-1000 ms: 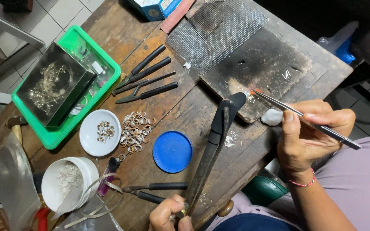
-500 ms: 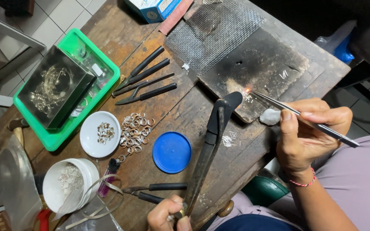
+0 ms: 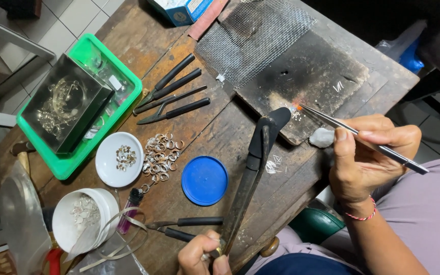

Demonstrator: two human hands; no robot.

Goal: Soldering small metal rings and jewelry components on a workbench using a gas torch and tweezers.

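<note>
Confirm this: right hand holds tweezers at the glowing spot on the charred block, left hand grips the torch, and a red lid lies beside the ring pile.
Wrong on one point: the lid is blue, not red, as the head view shows. The rest stands.

The workbench is bare, worn wood, rough and stained. On its far right lies a matt black soldering block, charred and pitted, beside a grey wire mesh of dull metal. The right hand grips slim steel tweezers with a smooth, bright sheen. The left hand holds a torch with a matt black head. Left of it lies a smooth blue plastic lid. The loose metal rings look dull and coppery. The pliers have black, slightly glossy handles. The green tray on the left is glossy plastic, and the small white dish looks smooth and glazed.
</note>
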